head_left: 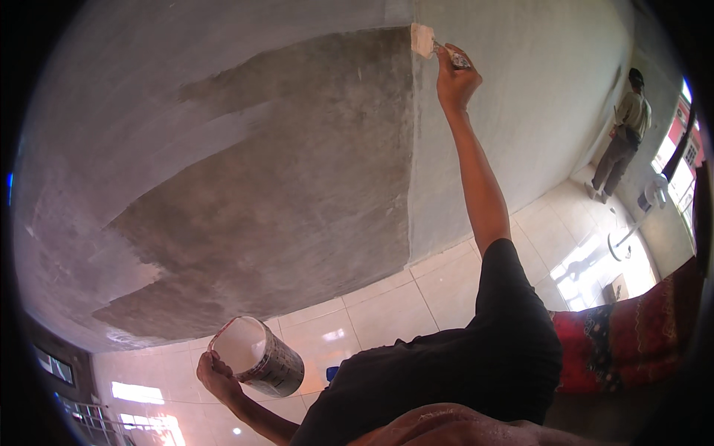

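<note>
My right hand (457, 85) is raised high, closed around the handle of a paintbrush (422, 40), whose pale paint-coated bristles touch the wall at a vertical inside corner. Below, on the left, my left hand (213, 375) grips the rim or handle of a cylindrical paint can (271, 360) holding white paint. The wall in front of me (312, 163) has a large dark grey patch, with lighter grey coating around it. The adjoining wall (520, 97) to the right is pale grey.
A co-worker (632, 119) stands at the far right by the wall, near a window (673, 130) and a white pedestal fan (643, 204). A glossy tiled floor (379, 305) runs below the walls. Red patterned fabric (639, 334) covers something on the right. A metal rack (85, 420) sits bottom left.
</note>
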The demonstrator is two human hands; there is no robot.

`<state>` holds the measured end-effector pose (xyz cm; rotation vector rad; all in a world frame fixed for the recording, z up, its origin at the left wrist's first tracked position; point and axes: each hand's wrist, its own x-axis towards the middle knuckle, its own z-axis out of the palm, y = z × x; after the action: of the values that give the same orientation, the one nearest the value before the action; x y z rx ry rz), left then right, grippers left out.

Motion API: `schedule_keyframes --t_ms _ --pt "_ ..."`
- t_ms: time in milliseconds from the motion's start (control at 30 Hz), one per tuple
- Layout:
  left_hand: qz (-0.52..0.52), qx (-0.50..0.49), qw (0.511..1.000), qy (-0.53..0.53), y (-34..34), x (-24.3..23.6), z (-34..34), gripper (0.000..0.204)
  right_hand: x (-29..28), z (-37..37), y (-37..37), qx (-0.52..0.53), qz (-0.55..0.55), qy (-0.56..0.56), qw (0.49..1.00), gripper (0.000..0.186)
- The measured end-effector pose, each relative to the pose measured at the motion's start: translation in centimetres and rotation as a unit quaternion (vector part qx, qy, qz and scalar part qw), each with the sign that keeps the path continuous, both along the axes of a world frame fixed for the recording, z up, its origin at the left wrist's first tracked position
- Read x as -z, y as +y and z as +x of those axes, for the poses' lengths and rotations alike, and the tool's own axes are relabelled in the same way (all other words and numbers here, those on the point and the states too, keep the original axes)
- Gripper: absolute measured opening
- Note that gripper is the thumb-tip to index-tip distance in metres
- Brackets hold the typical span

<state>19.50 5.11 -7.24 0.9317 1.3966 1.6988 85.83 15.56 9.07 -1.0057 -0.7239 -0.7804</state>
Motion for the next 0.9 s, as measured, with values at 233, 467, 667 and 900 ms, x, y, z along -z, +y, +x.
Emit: schedule_keyframes --t_ms 233,467,667,900 --pt "0.0 0.002 1.0 -0.011 -0.2 -0.5 -0.1 0.026 -0.5 0.0 1.4 0.008 0.017 -0.029 0.999 0.021" --pt "-0.009 0.004 1.0 -0.003 0.3 -1.0 -0.3 0.026 -2.0 -7.1 4.1 -0.055 -0.063 -0.007 0.996 0.024" --pt "0.0 0.003 1.0 0.008 0.3 -0.6 -0.8 0.027 -2.3 -11.5 4.4 -0.113 0.01 -0.039 0.993 0.018" --pt "-0.012 0.028 1.0 -0.008 0.3 -1.0 -1.1 0.027 -2.9 -4.8 1.7 0.02 -0.016 -0.025 0.999 0.022"
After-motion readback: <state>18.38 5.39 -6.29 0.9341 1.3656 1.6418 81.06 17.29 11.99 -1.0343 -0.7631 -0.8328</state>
